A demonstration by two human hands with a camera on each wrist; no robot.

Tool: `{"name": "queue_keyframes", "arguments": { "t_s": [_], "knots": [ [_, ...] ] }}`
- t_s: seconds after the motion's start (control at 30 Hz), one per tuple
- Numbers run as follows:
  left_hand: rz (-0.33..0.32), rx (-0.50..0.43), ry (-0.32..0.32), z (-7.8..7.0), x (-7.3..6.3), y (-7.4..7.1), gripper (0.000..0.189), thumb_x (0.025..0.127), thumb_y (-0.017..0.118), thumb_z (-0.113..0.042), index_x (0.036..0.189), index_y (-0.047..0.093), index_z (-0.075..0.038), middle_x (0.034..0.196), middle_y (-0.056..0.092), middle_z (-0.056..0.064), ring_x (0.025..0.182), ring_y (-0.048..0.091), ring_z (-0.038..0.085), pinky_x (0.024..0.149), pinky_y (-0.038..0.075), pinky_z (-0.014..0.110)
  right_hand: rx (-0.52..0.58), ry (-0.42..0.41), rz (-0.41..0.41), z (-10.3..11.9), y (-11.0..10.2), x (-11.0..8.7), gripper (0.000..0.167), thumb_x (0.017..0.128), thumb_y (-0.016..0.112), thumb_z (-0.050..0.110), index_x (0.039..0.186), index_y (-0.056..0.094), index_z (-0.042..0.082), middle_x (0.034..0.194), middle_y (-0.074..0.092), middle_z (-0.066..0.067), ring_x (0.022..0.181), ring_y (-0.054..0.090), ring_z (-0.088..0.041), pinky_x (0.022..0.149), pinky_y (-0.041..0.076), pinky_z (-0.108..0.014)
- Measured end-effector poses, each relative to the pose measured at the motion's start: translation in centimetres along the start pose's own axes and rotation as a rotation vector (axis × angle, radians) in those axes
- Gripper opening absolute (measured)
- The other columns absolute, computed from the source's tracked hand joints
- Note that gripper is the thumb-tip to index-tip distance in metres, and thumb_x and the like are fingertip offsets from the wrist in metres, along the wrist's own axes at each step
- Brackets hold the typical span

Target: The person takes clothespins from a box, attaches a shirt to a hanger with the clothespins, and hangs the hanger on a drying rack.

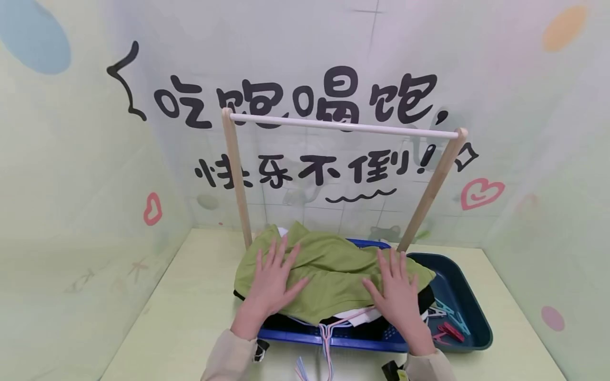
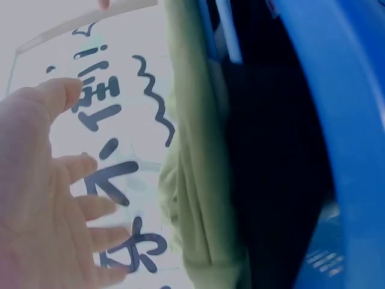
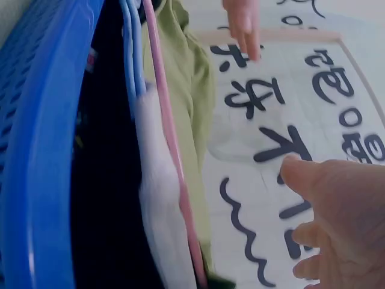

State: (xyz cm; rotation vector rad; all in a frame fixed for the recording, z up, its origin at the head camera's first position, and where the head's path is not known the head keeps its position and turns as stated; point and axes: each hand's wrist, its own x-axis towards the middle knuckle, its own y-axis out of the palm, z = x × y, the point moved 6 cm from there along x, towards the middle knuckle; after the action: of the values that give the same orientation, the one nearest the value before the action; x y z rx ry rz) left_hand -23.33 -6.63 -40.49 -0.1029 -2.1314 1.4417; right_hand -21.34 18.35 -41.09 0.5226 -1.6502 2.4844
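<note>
A green garment (image 1: 329,264) lies spread over a pile of dark and white clothing in a blue basket (image 1: 295,336). Over its left part my left hand (image 1: 269,283) is held with fingers spread. My right hand (image 1: 397,291) is above its right part, fingers likewise spread. Both wrist views show a gap between each palm and the cloth, and neither hand grips anything. Pink and blue hangers (image 1: 326,338) stick out over the basket's front edge, their hooks bunched together. In the right wrist view, white cloth (image 3: 159,192) lies beside a pink hanger arm.
Behind the basket stands a wooden rack with a white crossbar (image 1: 343,126). To the right, a dark teal tray (image 1: 483,323) holds several clothes pegs, among them a red one (image 1: 450,332). Printed wall sheets border the pale table (image 1: 176,296).
</note>
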Motion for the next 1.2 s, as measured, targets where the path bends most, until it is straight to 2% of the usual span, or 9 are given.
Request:
{"name": "queue_keyframes", "arguments": {
  "t_s": [0.13,0.2,0.3,0.47,0.57,0.7,0.83,1.0,1.2],
  "knots": [
    [-0.067,-0.084,0.113,0.3,-0.6,-0.8,0.054,0.083,0.069,-0.027,0.127,0.054,0.000,0.119,0.060,0.019,0.107,0.057,0.036,0.096,0.039,0.053,0.091,-0.031,-0.182,-1.4,-2.1,-0.7,0.064,0.085,0.067,0.016,0.136,0.039,-0.009,0.139,0.032,-0.036,0.128,0.028,-0.052,0.095,0.027,-0.069],
    [-0.087,-0.106,0.168,0.3,-1.0,-1.2,0.038,0.079,0.073,-0.019,0.110,0.064,0.001,0.099,0.068,0.012,0.092,0.062,0.027,0.086,0.047,0.044,0.133,-0.032,-0.286,-2.5,-3.0,-1.3,0.059,0.081,0.069,0.006,0.131,0.043,-0.012,0.132,0.040,-0.038,0.120,0.037,-0.053,0.092,0.033,-0.066],
    [-0.077,-0.108,0.216,0.4,-1.6,-1.4,0.017,0.074,0.076,-0.013,0.087,0.070,-0.005,0.081,0.065,0.003,0.077,0.059,0.017,0.073,0.050,0.033,0.162,0.022,-0.408,-4.6,-4.0,-2.3,0.052,0.078,0.069,-0.001,0.125,0.049,-0.012,0.123,0.049,-0.034,0.111,0.046,-0.050,0.088,0.037,-0.063],
    [-0.017,-0.106,0.235,0.9,-2.6,-1.4,0.014,0.067,0.080,-0.013,0.076,0.069,-0.011,0.074,0.058,-0.004,0.070,0.052,0.010,0.065,0.046,0.028,0.136,0.141,-0.502,-8.5,-4.4,-4.2,0.043,0.077,0.068,-0.005,0.117,0.055,-0.012,0.110,0.057,-0.033,0.100,0.052,-0.048,0.079,0.041,-0.059],
    [0.015,-0.116,0.223,1.4,-3.1,-1.2,0.017,0.064,0.082,-0.014,0.076,0.069,-0.012,0.074,0.057,-0.005,0.070,0.049,0.009,0.064,0.045,0.027,0.111,0.248,-0.448,-10.7,-4.0,-5.2,0.039,0.079,0.065,-0.005,0.116,0.055,-0.013,0.109,0.056,-0.034,0.100,0.052,-0.048,0.079,0.041,-0.059],
    [0.055,-0.126,0.203,1.9,-3.7,-0.7,0.019,0.063,0.083,-0.015,0.077,0.070,-0.012,0.074,0.055,-0.006,0.072,0.047,0.010,0.064,0.043,0.028,0.079,0.385,-0.303,-13.3,-3.0,-6.4,0.036,0.082,0.061,-0.003,0.116,0.054,-0.014,0.110,0.055,-0.036,0.101,0.051,-0.050,0.080,0.041,-0.059],
    [0.063,-0.104,0.218,2.1,-4.2,-0.5,0.023,0.061,0.085,-0.017,0.078,0.069,-0.014,0.079,0.055,-0.007,0.078,0.050,0.013,0.070,0.044,0.032,0.060,0.443,-0.182,-15.0,-2.1,-7.1,0.036,0.080,0.060,-0.003,0.114,0.055,-0.014,0.109,0.055,-0.037,0.099,0.052,-0.052,0.077,0.043,-0.060],
    [0.029,-0.057,0.247,2.1,-4.5,-0.3,0.024,0.061,0.083,-0.011,0.079,0.068,-0.014,0.082,0.055,-0.006,0.082,0.052,0.016,0.072,0.046,0.035,0.026,0.446,-0.062,-16.6,-1.0,-7.4,0.033,0.076,0.062,-0.004,0.107,0.059,-0.014,0.101,0.059,-0.034,0.084,0.058,-0.046,0.066,0.046,-0.053],
    [-0.021,-0.062,0.259,2.2,-4.7,0.0,0.023,0.063,0.080,-0.003,0.079,0.068,-0.014,0.083,0.056,-0.005,0.081,0.052,0.014,0.066,0.047,0.031,0.003,0.346,0.222,-17.8,0.9,-6.9,0.023,0.072,0.062,-0.008,0.094,0.067,-0.004,0.083,0.064,-0.019,0.072,0.059,-0.029,0.058,0.047,-0.045]
  ]
}}
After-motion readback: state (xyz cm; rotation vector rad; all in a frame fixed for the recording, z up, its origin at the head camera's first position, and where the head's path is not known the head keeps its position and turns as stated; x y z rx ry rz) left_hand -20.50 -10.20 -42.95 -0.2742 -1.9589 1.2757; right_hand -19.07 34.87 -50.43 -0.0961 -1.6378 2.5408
